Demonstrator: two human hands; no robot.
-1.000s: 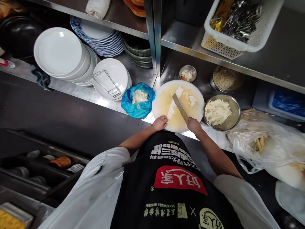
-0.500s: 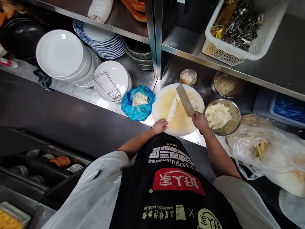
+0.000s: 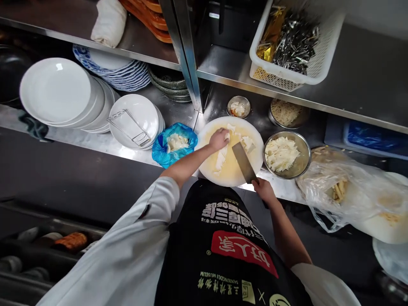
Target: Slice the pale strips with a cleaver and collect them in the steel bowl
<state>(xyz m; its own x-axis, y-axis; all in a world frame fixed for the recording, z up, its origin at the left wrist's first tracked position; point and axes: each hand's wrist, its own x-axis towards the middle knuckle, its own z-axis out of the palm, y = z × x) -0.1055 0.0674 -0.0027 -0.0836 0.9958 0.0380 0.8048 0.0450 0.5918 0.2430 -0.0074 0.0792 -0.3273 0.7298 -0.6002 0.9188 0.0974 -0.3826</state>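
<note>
My right hand [image 3: 264, 190] grips the handle of a cleaver [image 3: 244, 162], its blade lying over the round cutting board [image 3: 207, 173]. My left hand [image 3: 219, 139] is over the far half of the board, its fingers closed on some of the pale sliced food [image 3: 227, 136]. A strip of white slices [image 3: 220, 160] lies below that hand. More white pieces [image 3: 247, 144] sit to the right of the blade. Beside the board on the right stands a metal bowl [image 3: 304, 165] filled with pale slices, and on the left a blue plastic bag [image 3: 158, 149] with white pieces inside.
Stacked white plates [image 3: 57, 91] and a wire rack [image 3: 129, 127] stand left. Behind the board are a small metal bowl [image 3: 238, 107] and a bowl of shreds [image 3: 285, 114]. A shelf post [image 3: 191, 76] rises behind. A clear plastic bag [image 3: 353, 191] lies right.
My left hand has moved from the board's near edge to its far half and closed on white slices. The cleaver has come nearer to me, and the strip of slices is broken up.
</note>
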